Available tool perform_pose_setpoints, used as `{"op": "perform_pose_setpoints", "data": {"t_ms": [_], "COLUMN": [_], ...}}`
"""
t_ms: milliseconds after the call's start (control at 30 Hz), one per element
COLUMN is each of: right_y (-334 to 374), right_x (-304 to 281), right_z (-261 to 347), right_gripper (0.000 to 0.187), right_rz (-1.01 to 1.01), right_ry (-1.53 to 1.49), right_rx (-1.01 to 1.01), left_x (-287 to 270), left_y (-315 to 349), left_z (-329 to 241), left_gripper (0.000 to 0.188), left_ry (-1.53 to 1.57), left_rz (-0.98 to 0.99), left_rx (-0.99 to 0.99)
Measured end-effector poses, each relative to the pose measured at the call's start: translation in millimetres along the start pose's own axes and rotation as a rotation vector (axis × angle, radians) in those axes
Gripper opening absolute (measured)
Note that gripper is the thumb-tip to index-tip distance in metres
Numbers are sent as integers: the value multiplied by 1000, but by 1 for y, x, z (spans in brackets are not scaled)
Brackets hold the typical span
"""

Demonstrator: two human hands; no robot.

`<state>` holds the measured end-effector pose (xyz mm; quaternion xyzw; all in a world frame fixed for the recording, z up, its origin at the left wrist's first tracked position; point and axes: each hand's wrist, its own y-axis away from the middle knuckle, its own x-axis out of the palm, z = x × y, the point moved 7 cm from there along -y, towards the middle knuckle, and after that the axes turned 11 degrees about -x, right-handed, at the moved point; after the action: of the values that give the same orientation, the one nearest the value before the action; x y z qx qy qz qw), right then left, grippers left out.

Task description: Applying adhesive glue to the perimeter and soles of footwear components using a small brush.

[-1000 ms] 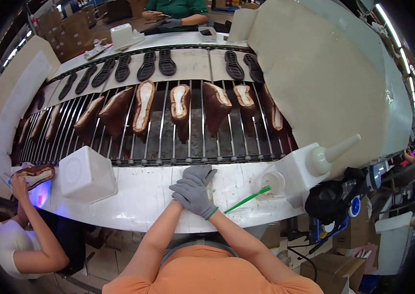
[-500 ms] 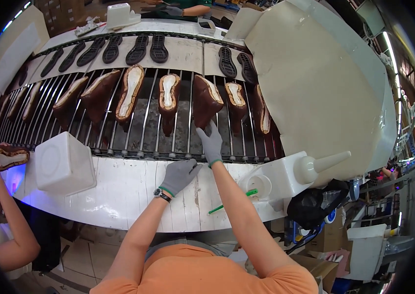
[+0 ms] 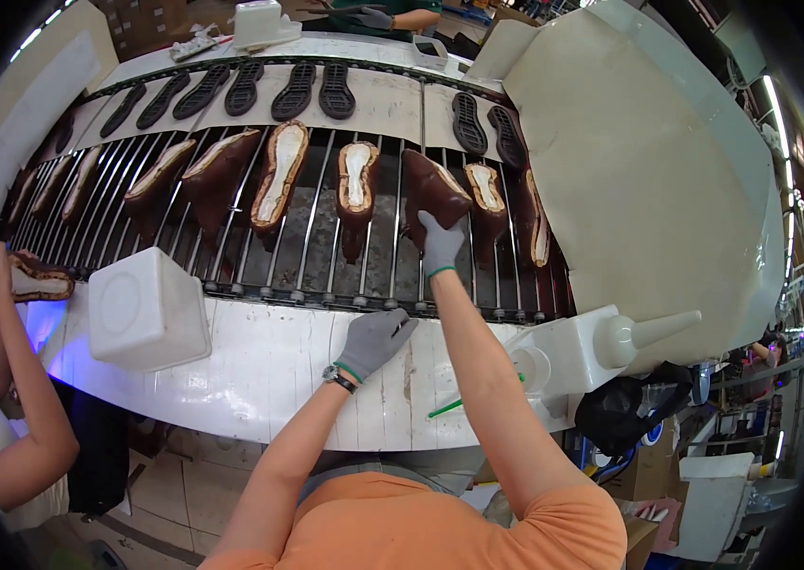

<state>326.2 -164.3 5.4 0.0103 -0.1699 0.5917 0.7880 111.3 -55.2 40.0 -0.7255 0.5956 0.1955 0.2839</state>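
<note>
My right hand (image 3: 442, 245), in a grey glove with a green cuff, is closed round the lower part of a dark brown boot upper (image 3: 433, 190). This boot upper is upside down among the conveyor rods, tilted, its pale underside turned to the right. My left hand (image 3: 375, 342), gloved the same way, lies on the white tabletop (image 3: 259, 380) near the conveyor edge. Its fingers are loosely curled and nothing shows in them. Beside the held piece stand another boot upper (image 3: 356, 185) on the left and a smaller-looking one (image 3: 486, 195) on the right.
Black soles (image 3: 336, 92) lie in a row behind the metal rods (image 3: 313, 256). A white container (image 3: 147, 309) stands at left, a white bottle (image 3: 602, 342) and green-handled brush (image 3: 445, 408) at right. A co-worker's arm (image 3: 33, 380) holds a boot upper at far left.
My right hand has moved up and closed on the boot upper, which has tilted further to the right. My left hand rests as before. The whole view has shifted slightly.
</note>
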Motion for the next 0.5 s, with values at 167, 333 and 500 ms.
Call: {"op": "perform_pose_setpoints", "data": {"t_ms": [167,333,500], "right_y": [40,141,198], "right_x": [-26,-62,-123], "right_z": [78,174,218], "right_gripper": [51,52,40], "right_rz": [20,477,407], "right_ry": [-284,-317,224], "right_rx": [330,281,20], "left_x": [-18,-23,-49], "left_y": [-9,-14,68], "left_z": [22,-6,-27], "left_gripper": [37,60,47], "left_ry": [493,1335,1561], "left_rz": [-98,367,-135], "left_rx": [-223,-310,-384]}}
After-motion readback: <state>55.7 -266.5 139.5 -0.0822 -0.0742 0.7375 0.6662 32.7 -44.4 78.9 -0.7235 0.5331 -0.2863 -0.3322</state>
